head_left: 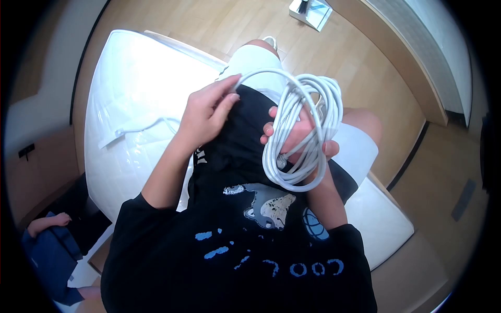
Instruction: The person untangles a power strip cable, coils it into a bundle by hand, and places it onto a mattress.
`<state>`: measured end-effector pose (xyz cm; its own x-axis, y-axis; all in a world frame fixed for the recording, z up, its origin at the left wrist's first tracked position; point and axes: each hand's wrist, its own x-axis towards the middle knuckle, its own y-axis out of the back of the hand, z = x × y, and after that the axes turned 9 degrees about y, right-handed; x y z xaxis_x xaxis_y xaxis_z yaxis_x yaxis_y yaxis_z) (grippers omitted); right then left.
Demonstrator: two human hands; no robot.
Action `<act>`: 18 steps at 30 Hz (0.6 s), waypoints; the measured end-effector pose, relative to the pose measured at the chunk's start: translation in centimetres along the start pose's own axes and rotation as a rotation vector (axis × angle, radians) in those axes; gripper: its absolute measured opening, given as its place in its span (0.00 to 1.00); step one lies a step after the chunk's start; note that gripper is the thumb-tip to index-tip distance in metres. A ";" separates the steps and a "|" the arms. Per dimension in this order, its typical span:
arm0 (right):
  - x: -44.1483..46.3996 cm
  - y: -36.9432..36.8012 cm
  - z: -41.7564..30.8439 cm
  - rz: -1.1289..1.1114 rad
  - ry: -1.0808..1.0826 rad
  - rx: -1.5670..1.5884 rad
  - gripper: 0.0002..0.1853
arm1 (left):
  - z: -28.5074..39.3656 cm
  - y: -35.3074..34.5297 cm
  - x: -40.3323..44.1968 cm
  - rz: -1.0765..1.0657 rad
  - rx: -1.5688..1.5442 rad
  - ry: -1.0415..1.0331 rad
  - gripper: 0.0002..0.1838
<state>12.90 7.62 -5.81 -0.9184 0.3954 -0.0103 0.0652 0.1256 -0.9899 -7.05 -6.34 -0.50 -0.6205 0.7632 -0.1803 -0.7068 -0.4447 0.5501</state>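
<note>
A thick coil of white cable [332, 99] hangs in several loops around my right hand [300, 136], whose fingers wrap through and around it. One strand arcs from the top of the coil over to my left hand [211, 109], where thumb and fingertips pinch it. Near the bottom of the coil, a small light connector or tie [282, 160] shows between the loops. On the mattress to the left lies a white bar like a power strip [111, 138], with a white cord [151, 124] running toward my left forearm. Where that cord goes behind the arm is hidden.
I sit on a plastic-wrapped white mattress [130, 177]. A white dustpan with a dark brush [313, 14] rests on the wooden floor [219, 26]. At lower left is another person in blue clothing [49, 255]. A wooden ledge [396, 52] curves along the right.
</note>
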 end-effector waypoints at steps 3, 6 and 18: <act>0.6 -1.1 -0.5 -0.019 0.047 -0.150 0.65 | 3.9 -0.1 0.2 -0.100 -0.106 0.137 0.19; 0.5 -0.8 -0.9 -0.019 0.069 -0.225 0.69 | 6.3 -0.5 0.6 -0.163 -0.213 0.256 0.16; 0.5 -1.8 -1.0 0.042 0.142 -0.209 0.72 | 6.7 -7.3 -0.6 0.107 0.129 -0.106 0.18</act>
<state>12.72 8.52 -3.93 -0.8501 0.5264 -0.0158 0.1944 0.2857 -0.9384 0.78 -0.41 1.03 -0.6458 0.7628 -0.0318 -0.5849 -0.4675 0.6629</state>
